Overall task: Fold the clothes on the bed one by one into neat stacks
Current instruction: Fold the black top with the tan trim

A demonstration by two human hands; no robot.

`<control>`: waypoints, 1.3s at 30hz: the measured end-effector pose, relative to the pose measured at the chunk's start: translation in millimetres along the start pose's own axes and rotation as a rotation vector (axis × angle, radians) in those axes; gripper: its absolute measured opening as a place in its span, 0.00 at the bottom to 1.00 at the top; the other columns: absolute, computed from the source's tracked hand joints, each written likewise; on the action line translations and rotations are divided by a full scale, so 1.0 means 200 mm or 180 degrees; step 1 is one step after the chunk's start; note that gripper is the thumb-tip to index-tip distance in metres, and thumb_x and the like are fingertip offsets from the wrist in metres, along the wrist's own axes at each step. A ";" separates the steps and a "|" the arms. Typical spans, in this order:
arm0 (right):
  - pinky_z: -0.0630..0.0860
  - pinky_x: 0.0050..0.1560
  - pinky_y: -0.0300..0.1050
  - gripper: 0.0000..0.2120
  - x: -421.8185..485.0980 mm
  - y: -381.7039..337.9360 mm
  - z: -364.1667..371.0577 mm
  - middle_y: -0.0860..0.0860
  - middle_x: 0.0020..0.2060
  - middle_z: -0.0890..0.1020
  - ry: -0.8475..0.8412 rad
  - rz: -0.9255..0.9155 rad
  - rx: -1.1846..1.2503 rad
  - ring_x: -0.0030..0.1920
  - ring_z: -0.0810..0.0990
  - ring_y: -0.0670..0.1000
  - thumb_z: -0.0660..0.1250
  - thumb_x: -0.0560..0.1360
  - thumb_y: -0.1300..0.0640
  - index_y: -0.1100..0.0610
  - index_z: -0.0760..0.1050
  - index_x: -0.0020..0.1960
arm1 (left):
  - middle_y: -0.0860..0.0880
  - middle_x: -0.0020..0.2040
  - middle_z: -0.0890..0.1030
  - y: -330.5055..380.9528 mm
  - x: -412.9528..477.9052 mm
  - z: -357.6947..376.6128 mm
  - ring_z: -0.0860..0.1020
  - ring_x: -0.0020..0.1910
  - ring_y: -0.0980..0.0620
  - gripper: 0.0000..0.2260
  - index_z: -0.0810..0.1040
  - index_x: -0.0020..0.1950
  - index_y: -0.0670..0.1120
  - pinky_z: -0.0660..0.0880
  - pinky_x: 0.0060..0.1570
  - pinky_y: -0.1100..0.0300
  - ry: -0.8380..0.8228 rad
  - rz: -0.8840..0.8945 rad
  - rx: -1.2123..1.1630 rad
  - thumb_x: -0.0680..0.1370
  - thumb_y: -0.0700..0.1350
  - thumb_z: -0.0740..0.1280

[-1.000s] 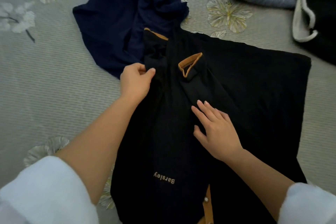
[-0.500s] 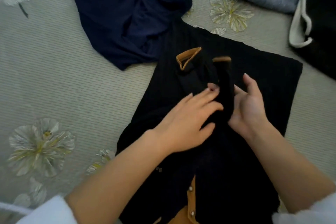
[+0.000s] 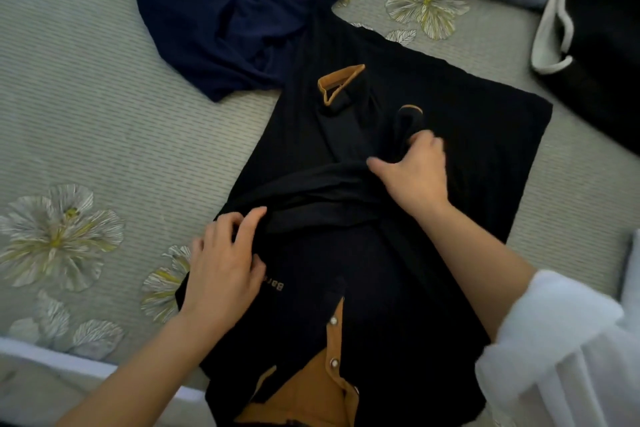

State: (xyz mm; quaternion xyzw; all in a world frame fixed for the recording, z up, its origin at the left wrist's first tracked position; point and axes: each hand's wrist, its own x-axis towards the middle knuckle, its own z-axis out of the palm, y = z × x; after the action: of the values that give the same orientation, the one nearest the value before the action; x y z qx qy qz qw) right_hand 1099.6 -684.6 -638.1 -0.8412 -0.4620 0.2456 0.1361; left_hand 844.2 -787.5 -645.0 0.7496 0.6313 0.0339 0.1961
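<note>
**Both hands on the black polo, mid-bed**

The black polo shirt (image 3: 467, 156) lies spread flat on the pale flowered bed cover (image 3: 86, 121), with its mustard collar (image 3: 308, 388) at the near end by the person. The right hand (image 3: 412, 177) is on the middle of the shirt. Its fingers are curled round a sleeve (image 3: 407, 121) just below the mustard-edged cuff, and the thumb sticks out to the side. The hand is a bit blurred. The left hand (image 3: 225, 270) is down on the shirt's left edge beside the stitched lettering, fingers bent, tips at a raised ridge of cloth running across the body. I can't tell whether it pinches that ridge or only rests there. The other cuff (image 3: 341, 83) lies folded in on the chest. A crumpled navy garment (image 3: 225, 10) sits just beyond, touching the polo's far corner.
</note>
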 end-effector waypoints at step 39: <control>0.41 0.73 0.62 0.36 -0.38 0.37 0.08 0.47 0.78 0.48 -0.1108 -0.1456 -0.1632 0.77 0.40 0.54 0.53 0.76 0.33 0.42 0.44 0.78 | 0.50 0.77 0.34 -0.07 -0.06 0.18 0.31 0.75 0.44 0.38 0.37 0.77 0.59 0.38 0.72 0.46 -0.0771 0.0320 0.0844 0.72 0.75 0.42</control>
State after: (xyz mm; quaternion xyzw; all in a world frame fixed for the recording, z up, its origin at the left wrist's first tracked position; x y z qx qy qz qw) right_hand 1109.1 -789.2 -662.6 -0.6689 -0.7004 0.2246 -0.1079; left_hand 840.2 -806.2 -681.3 0.7980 0.5638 -0.1303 0.1682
